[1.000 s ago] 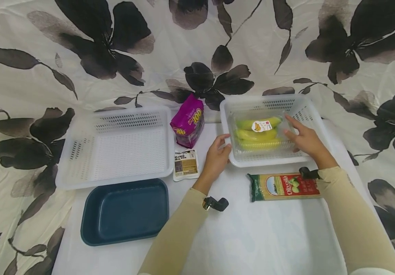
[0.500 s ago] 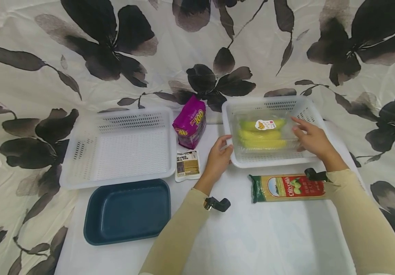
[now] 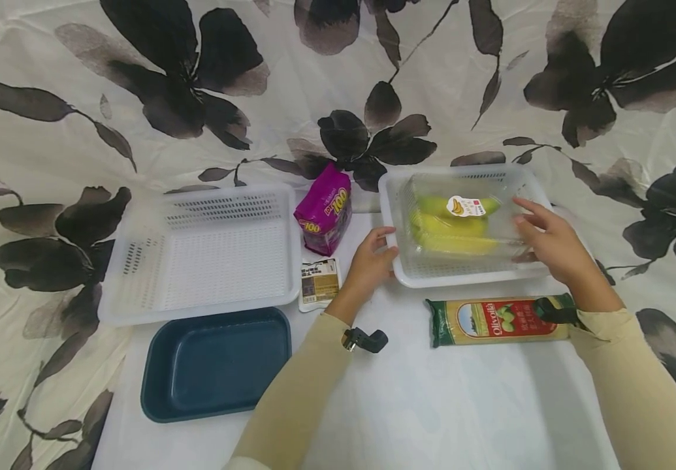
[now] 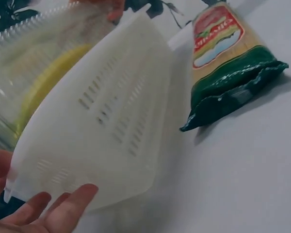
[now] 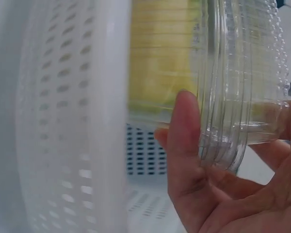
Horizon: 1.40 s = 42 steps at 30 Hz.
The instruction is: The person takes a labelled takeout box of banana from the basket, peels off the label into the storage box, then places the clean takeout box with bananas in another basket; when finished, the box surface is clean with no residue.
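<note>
A clear plastic box of bananas (image 3: 452,228) with a white label is over the right-hand white basket (image 3: 461,282). My right hand (image 3: 555,248) grips the box's right end. In the right wrist view, fingers and thumb curl round the ridged end of the banana box (image 5: 223,73), and perforated basket wall stands beside it. My left hand (image 3: 370,261) holds the left rim of that basket. The left wrist view has its fingers under the lip of the basket (image 4: 121,116). The box's underside is hidden in the head view.
Another white basket (image 3: 220,261) stands at left, with a dark blue tray (image 3: 214,365) in front. Between the baskets are a purple packet (image 3: 324,212) and a small flat brown-and-white packet (image 3: 319,282). An Olivoilà pasta pack (image 3: 490,320) lies in front of the right basket.
The banana box has shifted right and appears raised, with my right hand moving right along with it. My left hand stays at the basket's left rim.
</note>
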Motion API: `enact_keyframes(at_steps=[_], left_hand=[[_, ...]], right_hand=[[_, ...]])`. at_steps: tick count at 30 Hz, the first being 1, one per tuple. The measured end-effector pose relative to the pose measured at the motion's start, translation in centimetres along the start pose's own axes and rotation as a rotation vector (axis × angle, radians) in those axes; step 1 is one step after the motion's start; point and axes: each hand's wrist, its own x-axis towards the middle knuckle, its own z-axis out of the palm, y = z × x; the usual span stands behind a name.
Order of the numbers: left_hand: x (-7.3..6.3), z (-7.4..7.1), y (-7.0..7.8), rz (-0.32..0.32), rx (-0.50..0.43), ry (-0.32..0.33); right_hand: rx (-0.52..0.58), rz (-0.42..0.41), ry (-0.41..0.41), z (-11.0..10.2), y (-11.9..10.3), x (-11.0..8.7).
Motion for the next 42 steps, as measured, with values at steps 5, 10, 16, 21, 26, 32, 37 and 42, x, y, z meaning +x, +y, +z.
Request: enact_keyframes(at_steps=[5, 10, 16, 21, 26, 32, 37, 42], left_hand=[[0.8, -0.7, 0.5, -0.023, 0.003, -0.047], [1.4, -1.5, 1.1, -0.056, 0.011, -0.108], [2.1, -2.4, 2.0, -0.084, 0.074, -0.170], [2.6, -2.9, 2.4, -0.052, 0.149, -0.155], [3.3, -3.2, 2.6, -0.009, 0.177, -0.176], [4.1, -3.8, 2.8, 0.020, 0.235, -0.217], [4.2, -4.0, 3.5, 0.016, 0.364, -0.215], [4.5, -4.2, 4.5, -0.038, 0.375, -0.243]], right_hand=[[0.055, 0.021, -0.023, -0.5, -0.9, -1.3], [0.086, 0.042, -0.059, -0.9, -1.7, -2.7], [0.135, 0.041, -0.106, -1.1, -2.3, -4.2], [0.135, 0.015, -0.134, -0.7, -2.4, -5.3], [0.133, 0.008, -0.166, -0.2, -2.2, -6.5], [0.122, -0.005, -0.200, 0.8, -1.5, -8.1], [0.115, -0.049, -0.272, 1.9, -0.6, -9.8], [0.124, -0.086, -0.322, 2.9, 0.3, -11.3]])
